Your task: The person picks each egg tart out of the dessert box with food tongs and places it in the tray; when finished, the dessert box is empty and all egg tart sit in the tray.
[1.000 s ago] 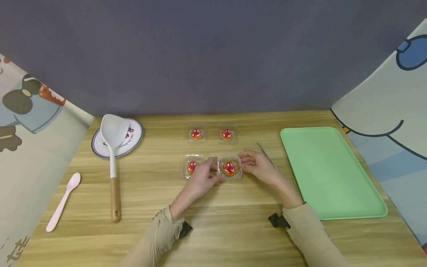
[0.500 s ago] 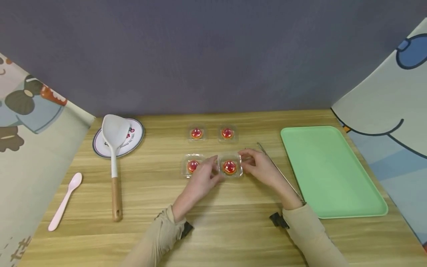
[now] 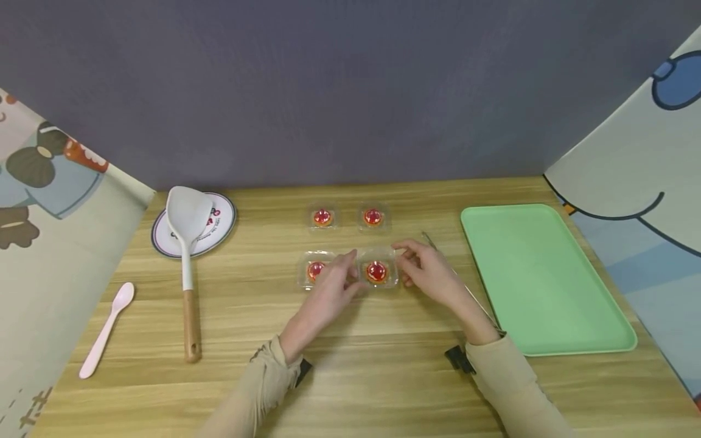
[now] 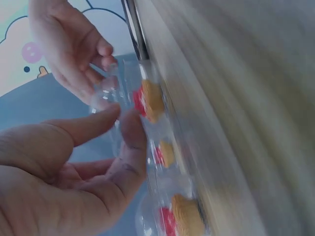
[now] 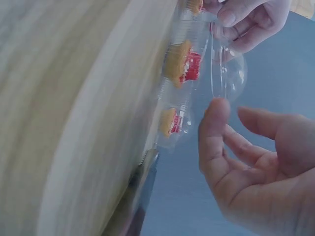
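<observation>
A small tart with a red top (image 3: 376,272) sits in a clear plastic box between my hands. Its domed clear lid (image 5: 235,73) stands a little apart from the base in the right wrist view. My left hand (image 3: 328,292) pinches the lid's left edge between thumb and index finger, covering part of another boxed tart (image 3: 316,271). On the opposite side, my right hand (image 3: 432,280) touches the lid's edge with its index fingertip; the thumb stays apart from that finger. Two more boxed tarts, one left (image 3: 323,217) and one right (image 3: 373,217), lie farther back.
A thin metal tool (image 5: 130,206) lies partly beneath my right hand. At right is a green tray (image 3: 547,280). A white spatula with a wooden handle (image 3: 188,237) rests across a patterned plate (image 3: 224,225) at left, near a pink spoon (image 3: 106,334).
The box stays in nearly the same place. My right fingers have shifted slightly and bent more beside its edge; my left hand has barely moved.
</observation>
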Motion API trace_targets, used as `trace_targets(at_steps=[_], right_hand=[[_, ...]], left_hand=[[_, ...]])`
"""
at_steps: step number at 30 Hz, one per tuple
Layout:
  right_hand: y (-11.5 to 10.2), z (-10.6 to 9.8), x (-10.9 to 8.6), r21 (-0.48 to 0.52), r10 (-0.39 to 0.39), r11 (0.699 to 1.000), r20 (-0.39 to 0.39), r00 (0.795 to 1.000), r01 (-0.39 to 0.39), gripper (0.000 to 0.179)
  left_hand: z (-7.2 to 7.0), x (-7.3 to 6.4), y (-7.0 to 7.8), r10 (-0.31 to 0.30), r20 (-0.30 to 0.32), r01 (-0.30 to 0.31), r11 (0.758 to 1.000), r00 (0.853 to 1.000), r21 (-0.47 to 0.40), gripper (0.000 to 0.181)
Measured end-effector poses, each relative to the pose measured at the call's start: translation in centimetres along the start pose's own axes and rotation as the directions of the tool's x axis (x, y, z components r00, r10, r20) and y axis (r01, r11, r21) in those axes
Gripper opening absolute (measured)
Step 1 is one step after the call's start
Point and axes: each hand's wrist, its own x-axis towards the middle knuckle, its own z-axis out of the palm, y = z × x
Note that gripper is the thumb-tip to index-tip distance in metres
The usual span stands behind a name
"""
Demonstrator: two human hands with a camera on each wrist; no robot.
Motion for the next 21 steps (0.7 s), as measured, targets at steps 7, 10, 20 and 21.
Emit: trace_targets(at_steps=[7, 10, 20, 21], right_hand=[[-0.9, 0.0, -0.4, 0.097, 0.002, 0.995, -0.036, 0.999, 0.002, 0.034], [-1.3, -0.1, -0.4, 0.156, -0.014, 0.987, -0.065, 0.998, 0.024, 0.032], [-2.0, -0.3, -0.5, 0.229, -0.027, 0.972, -0.100, 0.995, 0.049, 0.023], [-2.0, -0.2, -0.6, 0.230, -0.025, 0.972, -0.104, 0.994, 0.049, 0.023]], left_hand=[[-2.0, -0.3, 2.6, -0.043, -0.003, 0.043, 0.995, 0.999, -0.085, 0.072], [-2.2, -0.1, 2.7, -0.053, -0.040, 0.045, 0.984, 0.998, -0.175, 0.067], [-2.2, 0.2, 2.9, -0.002, -0.190, -0.029, 0.986, 0.982, -0.162, 0.011], [-2.2, 0.1, 3.0, 0.006, -0.197, -0.037, 0.987, 0.980, -0.157, 0.011]])
